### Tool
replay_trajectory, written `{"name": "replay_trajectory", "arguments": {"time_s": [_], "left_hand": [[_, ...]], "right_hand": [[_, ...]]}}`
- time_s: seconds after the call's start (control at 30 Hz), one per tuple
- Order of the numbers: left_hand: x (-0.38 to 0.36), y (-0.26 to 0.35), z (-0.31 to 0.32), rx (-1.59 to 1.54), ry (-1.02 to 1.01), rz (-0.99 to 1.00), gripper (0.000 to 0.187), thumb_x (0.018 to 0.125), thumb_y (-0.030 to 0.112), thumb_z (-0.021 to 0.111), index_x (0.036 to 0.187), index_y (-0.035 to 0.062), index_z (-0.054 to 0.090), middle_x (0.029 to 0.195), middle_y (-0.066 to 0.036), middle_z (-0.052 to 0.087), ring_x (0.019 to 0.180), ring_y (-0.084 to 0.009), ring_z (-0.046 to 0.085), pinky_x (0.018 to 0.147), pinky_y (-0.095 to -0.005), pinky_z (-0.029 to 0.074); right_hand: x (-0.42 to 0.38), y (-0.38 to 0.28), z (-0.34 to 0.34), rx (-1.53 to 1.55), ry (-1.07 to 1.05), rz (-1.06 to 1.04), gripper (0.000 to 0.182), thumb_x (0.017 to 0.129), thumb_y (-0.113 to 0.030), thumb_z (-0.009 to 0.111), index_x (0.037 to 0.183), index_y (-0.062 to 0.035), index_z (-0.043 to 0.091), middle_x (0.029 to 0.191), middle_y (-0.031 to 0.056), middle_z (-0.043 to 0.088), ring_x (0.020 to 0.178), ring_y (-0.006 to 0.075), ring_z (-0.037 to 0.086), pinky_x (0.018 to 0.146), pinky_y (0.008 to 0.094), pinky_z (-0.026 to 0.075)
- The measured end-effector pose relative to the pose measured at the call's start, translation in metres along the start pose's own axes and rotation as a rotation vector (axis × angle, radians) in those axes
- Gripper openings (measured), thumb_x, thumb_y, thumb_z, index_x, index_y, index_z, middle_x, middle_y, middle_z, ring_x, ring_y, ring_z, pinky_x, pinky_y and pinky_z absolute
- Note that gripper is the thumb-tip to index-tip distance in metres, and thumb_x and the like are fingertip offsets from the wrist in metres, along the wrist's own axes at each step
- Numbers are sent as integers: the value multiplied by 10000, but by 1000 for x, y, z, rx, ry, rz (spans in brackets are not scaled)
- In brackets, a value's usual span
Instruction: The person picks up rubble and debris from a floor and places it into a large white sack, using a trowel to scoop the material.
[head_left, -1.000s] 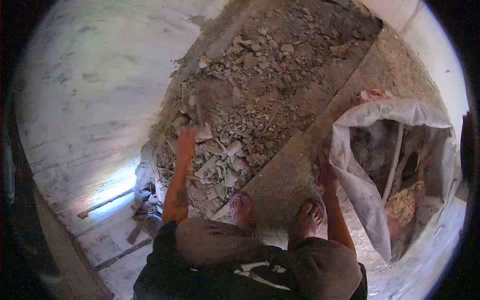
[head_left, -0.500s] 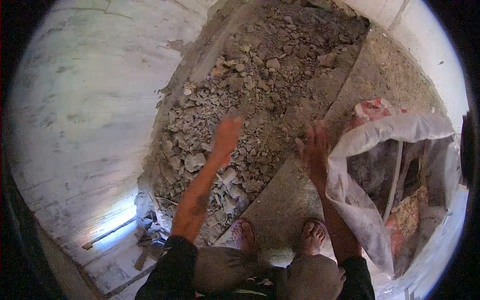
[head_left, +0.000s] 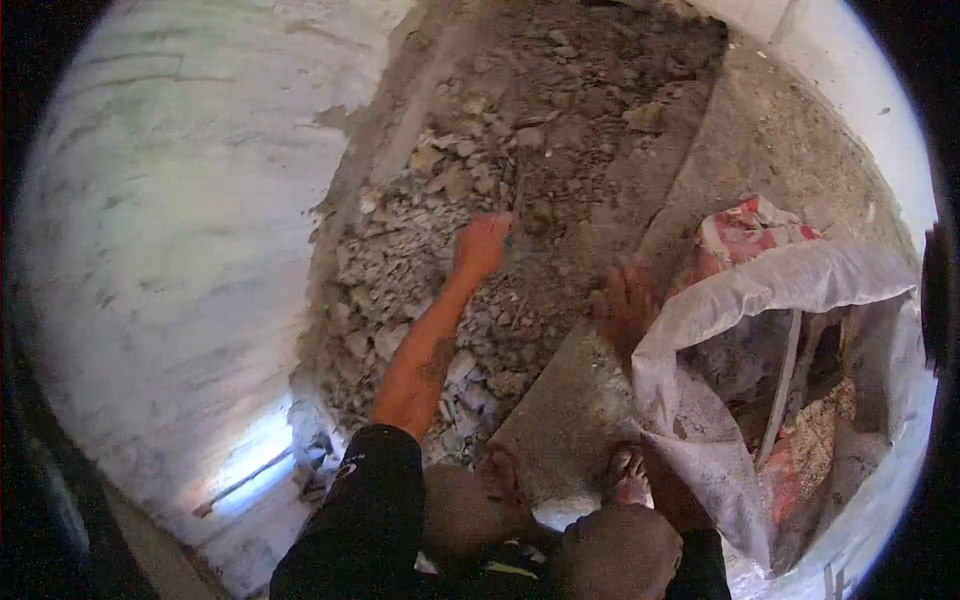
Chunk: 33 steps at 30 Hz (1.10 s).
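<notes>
Since the earlier frame, our left hand point(head_left: 482, 240) has been shifting farther out across the rubble point(head_left: 400, 250), toward one o'clock. Its fingers are curling inward, nearly closed; blur is keeping us from telling whether they are gripping anything. The right hand's point(head_left: 625, 305) fingers are spreading loosely open at three o'clock, with nothing visible in their grasp, just beside the sack's point(head_left: 800, 285) rim; we cannot tell whether they are touching it.

Judging from the reach, we are working the left fingers among loose pieces; a further move is calling for care around rough edges and the pliable rim. The rubble is running lengthwise from seven o'clock toward one, between the pale wall point(head_left: 180, 200) and the flat ground point(head_left: 560, 420). The sack is standing at four o'clock, its mouth gaping up toward us; its full long axis is staying unclear. Inside, a pale strip point(head_left: 785, 385) is slanting from one toward seven o'clock. A red-and-white bag point(head_left: 750, 235) is lying beyond the rim, toward two.
</notes>
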<state>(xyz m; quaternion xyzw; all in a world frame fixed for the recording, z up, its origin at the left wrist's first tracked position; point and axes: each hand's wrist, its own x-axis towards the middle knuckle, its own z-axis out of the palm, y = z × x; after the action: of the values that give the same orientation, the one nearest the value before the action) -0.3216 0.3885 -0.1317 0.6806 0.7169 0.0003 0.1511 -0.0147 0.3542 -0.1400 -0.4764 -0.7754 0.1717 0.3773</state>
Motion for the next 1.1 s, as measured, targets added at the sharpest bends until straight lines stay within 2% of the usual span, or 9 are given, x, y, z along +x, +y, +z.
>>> {"name": "replay_trajectory", "arguments": {"time_s": [0.07,0.17,0.27,0.43,0.57,0.67,0.9,1.0,1.1], "left_hand": [[-47,-13,-16,137,-16,139,366,972,296,463,1164,-8,530,878,-231,580,817,-385,582,692,-506,465],[-115,-12,-22,-64,-124,-347,345,975,212,475,1256,14,497,943,-220,582,845,-347,588,694,-489,472],[-190,-21,-41,543,-133,-172,416,979,257,485,1334,43,459,993,-179,574,843,-322,576,703,-471,468],[-307,-50,-106,-53,-434,-640,468,995,390,340,1292,79,526,1125,-191,602,988,-260,599,801,-431,482],[-365,-72,-138,-163,-273,-87,415,932,399,452,1150,85,615,989,-186,658,923,-283,635,776,-432,490],[-354,24,-207,-84,-554,-517,327,892,325,541,1040,44,619,950,-194,647,884,-292,636,727,-463,475],[-388,9,-194,69,-750,-226,290,840,251,626,1004,13,624,1018,-204,644,923,-350,615,755,-493,470],[-387,-58,-174,258,-709,-310,354,829,260,644,1096,28,623,1063,-193,645,943,-365,608,767,-511,465],[-352,-56,-207,248,-749,-312,394,855,279,620,1179,54,612,1130,-185,628,963,-362,601,788,-516,461]], "right_hand": [[-2,-5,-8,-13,-24,21,423,935,-235,529,1279,1,467,1417,220,379,1327,401,349,1051,515,319],[-8,-17,-26,-41,-153,115,434,937,-233,525,1294,3,453,1418,223,378,1331,402,342,1058,512,308],[-18,-22,-35,-51,-263,189,445,939,-231,520,1308,5,440,1419,226,377,1334,403,335,1066,510,297],[-35,-29,-41,-20,-399,243,465,942,-227,513,1332,9,417,1420,230,375,1341,405,323,1078,506,278],[-48,-28,-49,14,-464,265,481,945,-223,507,1351,12,399,1421,234,373,1346,407,314,1088,503,264],[-47,-30,-44,57,-485,276,494,947,-221,503,1365,14,386,1422,236,372,1350,408,307,1095,501,253],[-44,-134,-65,579,-459,85,544,856,-146,621,1339,7,423,1310,232,490,1211,418,461,1031,473,355],[10,-184,-134,925,-1016,-173,548,883,-303,643,1317,-12,479,1262,197,561,1164,306,559,945,403,460],[68,-222,-223,1314,-1019,-36,516,871,-315,668,1273,-20,533,1197,163,613,1098,252,600,930,361,474]]}}
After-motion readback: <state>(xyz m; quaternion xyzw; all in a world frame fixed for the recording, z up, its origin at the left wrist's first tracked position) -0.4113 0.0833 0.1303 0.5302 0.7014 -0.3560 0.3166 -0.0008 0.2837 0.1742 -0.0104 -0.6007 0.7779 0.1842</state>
